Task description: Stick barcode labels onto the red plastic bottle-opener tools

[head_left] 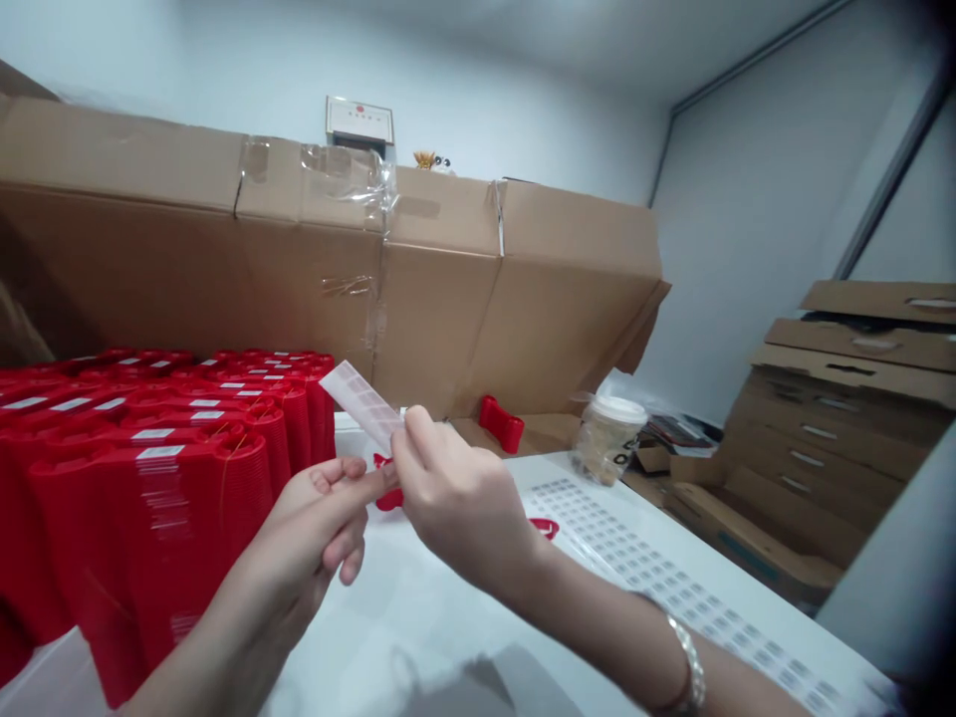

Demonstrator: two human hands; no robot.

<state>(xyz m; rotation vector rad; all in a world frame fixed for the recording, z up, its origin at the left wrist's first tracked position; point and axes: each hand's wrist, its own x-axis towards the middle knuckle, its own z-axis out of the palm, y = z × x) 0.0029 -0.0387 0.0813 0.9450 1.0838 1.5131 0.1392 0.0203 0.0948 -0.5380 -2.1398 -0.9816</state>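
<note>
My right hand (455, 488) pinches the lower end of a pale, translucent strip of small stickers (362, 403), which slants up to the left. My left hand (325, 523) is just left of it, index finger stretched out and its tip touching the fingers of my right hand. The other left fingers are apart and loosely bent, with nothing seen in them. Partly hidden behind both hands is a red piece (388, 496) on the white table (373, 617). A red oval piece (545, 528) shows beyond my right wrist.
Stacks of red plastic pieces (149, 498) with white labels fill the left side. A sheet of small printed stickers (634, 548) lies at right. Behind stand a large cardboard box (440, 299), another red piece (500, 423) and a lidded cup (608, 438). Cardboard boxes (829, 428) are stacked far right.
</note>
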